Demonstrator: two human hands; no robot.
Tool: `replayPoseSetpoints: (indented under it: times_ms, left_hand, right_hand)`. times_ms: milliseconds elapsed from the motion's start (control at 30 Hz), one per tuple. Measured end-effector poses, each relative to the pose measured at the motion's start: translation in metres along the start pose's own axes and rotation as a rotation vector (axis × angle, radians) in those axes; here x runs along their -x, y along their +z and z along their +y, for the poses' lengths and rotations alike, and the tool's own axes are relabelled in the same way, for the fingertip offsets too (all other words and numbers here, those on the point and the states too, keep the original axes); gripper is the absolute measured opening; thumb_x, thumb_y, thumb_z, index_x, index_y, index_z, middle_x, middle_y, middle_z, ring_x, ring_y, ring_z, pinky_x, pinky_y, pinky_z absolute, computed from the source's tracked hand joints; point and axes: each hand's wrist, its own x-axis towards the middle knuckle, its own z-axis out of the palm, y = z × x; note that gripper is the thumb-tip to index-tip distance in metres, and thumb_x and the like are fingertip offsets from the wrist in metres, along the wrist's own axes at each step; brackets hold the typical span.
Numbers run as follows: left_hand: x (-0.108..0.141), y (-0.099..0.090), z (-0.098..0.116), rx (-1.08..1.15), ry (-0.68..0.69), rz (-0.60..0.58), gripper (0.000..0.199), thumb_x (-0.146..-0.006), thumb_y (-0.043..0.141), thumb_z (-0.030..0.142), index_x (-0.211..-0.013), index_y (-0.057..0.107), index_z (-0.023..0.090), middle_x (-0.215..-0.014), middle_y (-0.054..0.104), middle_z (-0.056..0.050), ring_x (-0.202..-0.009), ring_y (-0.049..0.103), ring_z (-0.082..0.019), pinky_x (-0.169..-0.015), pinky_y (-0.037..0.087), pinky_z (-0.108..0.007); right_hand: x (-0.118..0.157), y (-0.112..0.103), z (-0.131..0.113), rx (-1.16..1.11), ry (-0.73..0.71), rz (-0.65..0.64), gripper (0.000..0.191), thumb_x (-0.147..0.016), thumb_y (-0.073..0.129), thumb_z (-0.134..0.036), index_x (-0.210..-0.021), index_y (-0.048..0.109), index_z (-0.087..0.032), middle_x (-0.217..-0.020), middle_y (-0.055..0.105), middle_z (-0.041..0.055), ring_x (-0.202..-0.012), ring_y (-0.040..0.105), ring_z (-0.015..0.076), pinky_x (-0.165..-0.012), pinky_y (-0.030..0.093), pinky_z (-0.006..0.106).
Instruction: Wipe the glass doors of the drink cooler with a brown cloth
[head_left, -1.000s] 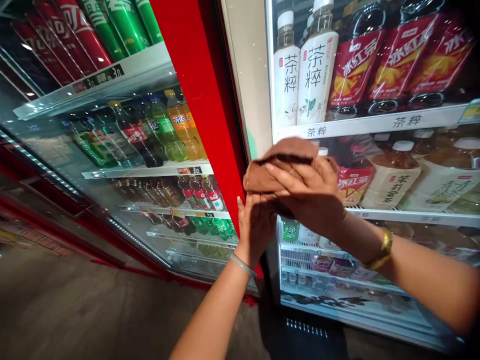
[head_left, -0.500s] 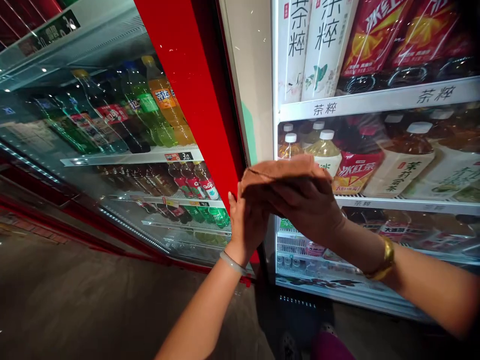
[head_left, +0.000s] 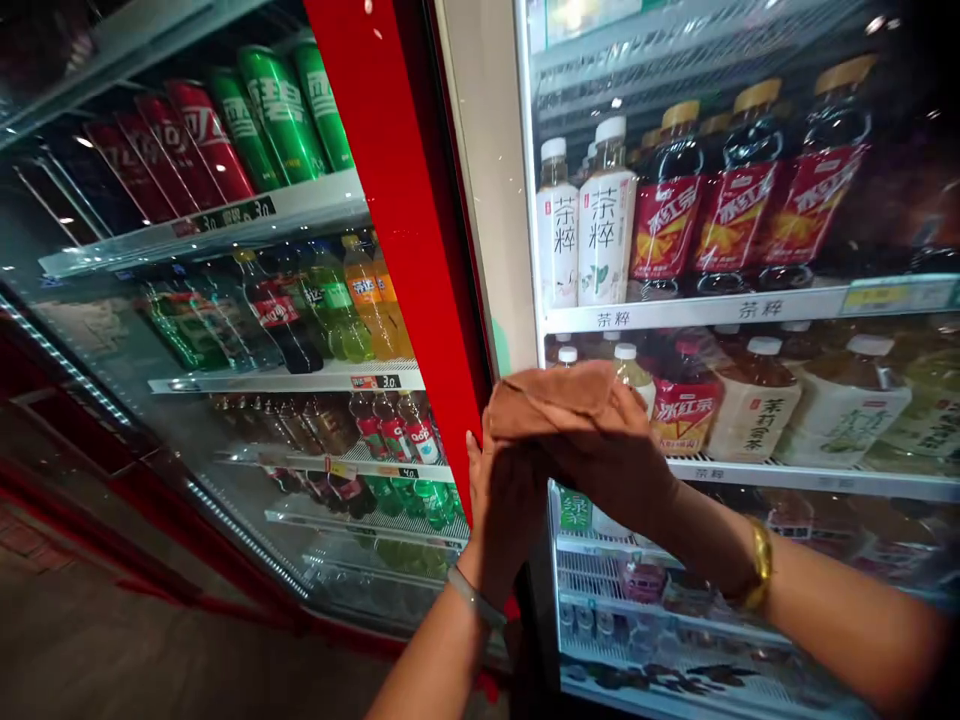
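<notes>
Brown cloth (head_left: 551, 395) sits just right of the red frame (head_left: 416, 230), by its lower part, folded into a thick pad. Right hand (head_left: 626, 470) comes in from well right of the frame, fingers clamped on the cloth's right end. Left hand (head_left: 511, 510) is under the cloth, right beside the frame, one finger up along the frame's edge; the rest run into shadow, so from here can't tell if its grip pinches the cloth or only presses it from below. Two hands on one pad, I'd guess, to stop the folds springing open: right steadies the end, left backs it from underneath. Cloth overlaps the pale panel (head_left: 491, 150) right of the frame; whether it touches that panel, can't tell.

Pale bangle (head_left: 476, 598) on the left wrist, gold bracelet (head_left: 760, 570) on the right, both clear of the cloth.

Left of the frame, behind glass: red cans (head_left: 202, 140) and green cans (head_left: 283, 115) on an upper shelf, fronts out, likely so buyers can read them. Right of the frame, past the panel: white-labelled bottles (head_left: 609, 230), then red-labelled bottles (head_left: 739, 215) farther off, upright in a row. Shelf strip (head_left: 675, 308) below those carries lettering, presumably marking what stands above.
</notes>
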Motion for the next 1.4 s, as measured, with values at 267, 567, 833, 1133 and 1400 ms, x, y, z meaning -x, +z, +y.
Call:
replayPoseSetpoints:
  times_ms: [267,567,833,1133,1400]
  left_hand:
    - [-0.013,0.011,0.019,0.107,0.034,0.018,0.05,-0.097,0.054,0.016,-0.145,0.06,0.026,-0.133,0.074,-0.01,-0.132,0.065,-0.031,-0.128,0.036,-0.062]
    - [-0.085,-0.011,0.028,-0.074,0.109,0.242,0.072,-0.092,0.051,0.013,-0.163,0.035,0.009,-0.161,0.048,-0.023,-0.158,0.032,-0.037,-0.13,0.021,-0.068]
    - [-0.1,0.006,0.052,-0.122,0.2,0.355,0.071,-0.103,0.049,0.023,-0.167,0.02,0.012,-0.163,0.045,-0.019,-0.163,0.017,-0.028,-0.135,0.007,-0.056]
    - [-0.106,0.017,0.064,-0.106,0.08,0.453,0.078,-0.1,0.05,0.01,-0.168,0.014,0.02,-0.172,0.023,-0.011,-0.164,0.01,-0.022,-0.136,0.004,-0.052]
    - [-0.111,0.028,0.097,-0.084,0.011,0.429,0.076,-0.103,0.047,0.015,-0.169,0.009,0.021,-0.175,0.013,-0.01,-0.164,0.0,-0.022,-0.134,-0.001,-0.058]
  right_hand:
    - [0.018,-0.006,-0.017,0.005,0.194,0.037,0.025,-0.092,0.067,-0.017,-0.108,0.079,-0.031,-0.11,0.08,0.0012,-0.092,0.066,0.0232,-0.106,0.048,0.046]
    - [-0.038,-0.026,0.043,0.035,0.229,0.122,0.022,-0.098,0.06,-0.025,-0.112,0.077,-0.028,-0.141,0.069,0.0041,-0.12,0.063,0.0286,-0.123,0.031,0.058]
    - [-0.008,-0.033,0.044,0.048,0.32,0.205,0.027,-0.094,0.062,-0.022,-0.112,0.077,-0.036,-0.123,0.077,0.0014,-0.104,0.068,0.0314,-0.112,0.041,0.058]
    - [0.017,-0.058,0.101,0.098,0.481,0.244,0.024,-0.098,0.056,-0.031,-0.107,0.078,-0.03,-0.136,0.071,0.0066,-0.118,0.061,0.0363,-0.096,0.046,0.055]
    - [0.012,-0.065,0.1,0.007,0.432,0.225,0.048,-0.099,0.051,-0.026,-0.145,0.061,-0.036,-0.126,0.076,0.0026,-0.097,0.071,0.0262,-0.095,0.054,0.046]
